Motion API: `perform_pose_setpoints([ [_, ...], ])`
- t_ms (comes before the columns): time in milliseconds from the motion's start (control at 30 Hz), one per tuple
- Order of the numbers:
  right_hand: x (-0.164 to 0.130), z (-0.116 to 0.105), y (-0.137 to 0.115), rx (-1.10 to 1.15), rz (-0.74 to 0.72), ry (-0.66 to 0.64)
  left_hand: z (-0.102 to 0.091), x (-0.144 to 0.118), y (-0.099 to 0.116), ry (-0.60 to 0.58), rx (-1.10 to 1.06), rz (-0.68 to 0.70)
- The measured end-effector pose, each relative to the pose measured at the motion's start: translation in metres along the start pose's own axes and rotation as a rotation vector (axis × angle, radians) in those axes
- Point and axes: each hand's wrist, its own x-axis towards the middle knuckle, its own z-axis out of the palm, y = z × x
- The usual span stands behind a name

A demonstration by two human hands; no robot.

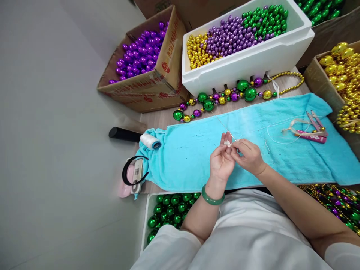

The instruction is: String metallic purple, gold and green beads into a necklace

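From here I see the right hand (249,154) pinching the needle (229,132), which slants over the towel (191,157) toward its far edge; whether the left hand (221,161) alongside grips, I can't tell.

No words or numbers can be read with certainty. Red printing runs along the upper edges of the cardboard box (157,81) at the left, its characters too small and slanted to make out; round red emblems (165,67) stand on the same walls. A dark square patch (137,171), perhaps a printed code, marks the pale packet (137,180) beside the headband. White marks on the pink piece (312,137) at the right stay illegible, as does the greenish print (162,5) on the carton behind.
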Motion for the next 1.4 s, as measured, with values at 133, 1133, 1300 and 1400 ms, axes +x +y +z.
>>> perform_pose_setpoints([
  [133,-0.002,0.0,0.0,0.034,-0.048,-0.019,-0.001,0.001,0.0,0.041,-0.029,-0.019],
  [1133,-0.012,0.011,-0.003,0.502,0.679,0.092,-0.008,0.009,-0.002,0.021,-0.015,-0.012],
  [1300,-0.003,0.007,0.006,0.639,0.847,0.045,-0.009,0.008,-0.004,-0.016,0.033,-0.029],
  [1400,-0.003,0.003,0.01,0.673,0.851,-0.018,-0.011,0.008,-0.006,-0.046,0.052,-0.02],
])
